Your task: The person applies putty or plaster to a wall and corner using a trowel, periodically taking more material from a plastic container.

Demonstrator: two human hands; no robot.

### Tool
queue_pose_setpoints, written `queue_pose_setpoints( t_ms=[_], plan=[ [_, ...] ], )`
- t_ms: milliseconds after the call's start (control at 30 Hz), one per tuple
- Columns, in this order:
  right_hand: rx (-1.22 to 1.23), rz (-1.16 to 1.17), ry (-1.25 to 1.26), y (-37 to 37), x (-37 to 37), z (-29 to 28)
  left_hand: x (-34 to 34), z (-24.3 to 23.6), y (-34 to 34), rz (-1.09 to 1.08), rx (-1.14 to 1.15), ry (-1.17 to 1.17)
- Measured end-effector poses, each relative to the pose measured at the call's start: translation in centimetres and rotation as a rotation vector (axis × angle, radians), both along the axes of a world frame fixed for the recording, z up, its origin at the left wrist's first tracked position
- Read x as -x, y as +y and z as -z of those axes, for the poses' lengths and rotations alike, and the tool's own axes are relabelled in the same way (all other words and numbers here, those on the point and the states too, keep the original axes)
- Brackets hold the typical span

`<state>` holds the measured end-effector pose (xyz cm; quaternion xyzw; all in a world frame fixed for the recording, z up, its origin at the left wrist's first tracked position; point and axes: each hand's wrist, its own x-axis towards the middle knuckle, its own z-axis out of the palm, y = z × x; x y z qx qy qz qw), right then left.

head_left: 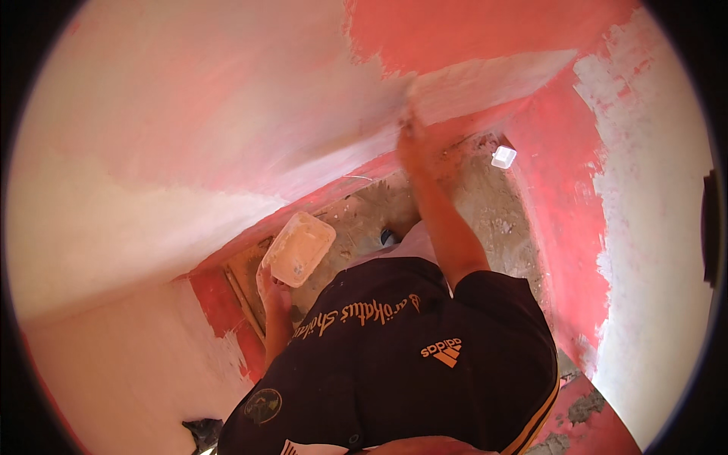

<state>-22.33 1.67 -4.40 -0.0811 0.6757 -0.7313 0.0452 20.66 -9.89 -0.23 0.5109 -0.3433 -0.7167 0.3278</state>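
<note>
— Wall (227,114): which step is in hand?
— Coating. My right hand (411,135) is closed on a tool (blurred, kind unclear) pressed to the wall near the corner; my left hand (267,279) grips the pale tub (299,248) low beside the wall.
— Next move?
— Probably reloading from the tub, then working the red patch (455,30) above.

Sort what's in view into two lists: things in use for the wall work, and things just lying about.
In use:
- right hand, pressed to the wall, blurred; any tool in it is unclear
- left hand, holding the flat whitish tray

Lying about:
- small white box on the dirt floor
- dark rubble at the wall's foot
</note>
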Motion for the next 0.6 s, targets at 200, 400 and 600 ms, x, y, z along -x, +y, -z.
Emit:
queue_pose_setpoints(
  t_ms=[200,400,600],
  plan=[
    [-0.852,0.017,0.043,4.8,-1.8,0.3,-0.3,-0.7,0.5,0.053,0.061,0.044],
    [-0.082,0.235,-0.047,5.3,7.0,0.3,-0.4,0.0,-0.3,0.059,0.030,0.036],
    [-0.026,-0.073,0.139,0.7,-4.3,3.4,0.6,-0.2,-0.1,0.068,0.078,0.047]
  ],
)
